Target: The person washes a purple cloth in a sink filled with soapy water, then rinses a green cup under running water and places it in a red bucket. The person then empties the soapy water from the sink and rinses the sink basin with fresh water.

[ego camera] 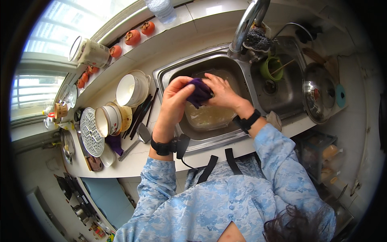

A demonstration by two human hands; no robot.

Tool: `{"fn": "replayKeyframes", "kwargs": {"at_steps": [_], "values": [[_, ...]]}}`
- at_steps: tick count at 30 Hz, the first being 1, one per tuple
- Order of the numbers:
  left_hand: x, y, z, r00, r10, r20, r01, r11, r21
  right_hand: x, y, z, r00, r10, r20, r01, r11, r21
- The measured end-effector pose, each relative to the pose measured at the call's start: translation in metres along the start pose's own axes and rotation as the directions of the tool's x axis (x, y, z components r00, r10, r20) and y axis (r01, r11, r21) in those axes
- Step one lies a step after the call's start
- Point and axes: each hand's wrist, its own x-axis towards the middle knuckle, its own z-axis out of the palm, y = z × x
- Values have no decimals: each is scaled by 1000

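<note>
Above the left bowl of a steel double sink, my left hand pinches a dark purple cloth between thumb and fingers. My right hand is at the cloth's other side, its fingers spread and its thumb side against the fabric. Whether something lies inside the folds is hidden. Under both hands a clear basin of cloudy water sits in the sink bowl.
A chrome faucet rises behind the sink. In the right bowl is a green strainer cup; a metal lid leans beyond. Left on the counter are stacked white bowls, dark chopsticks, a ladle and a perforated steamer plate.
</note>
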Motion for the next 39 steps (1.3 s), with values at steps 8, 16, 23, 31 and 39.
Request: {"fn": "replayKeyframes", "kwargs": {"at_steps": [8,16,23,31,39], "values": [[-14,-99,-33,677,-583,-449,324,784,-530,-30,-27,86,875,295,-385,-57,851,523],[-10,-160,-17,811,-491,-318,285,806,-518,-22,-29,65,763,475,-438,-254,844,472],[-3,-148,-31,877,-443,-187,242,743,-624,-18,-9,99,834,243,-495,62,850,523],[1,-161,-32,802,-458,-383,273,852,-447,-9,5,111,859,410,-308,-160,785,598],[-1,-167,-32,812,-531,-244,316,750,-581,-4,10,101,759,493,-425,-145,765,628]]}}
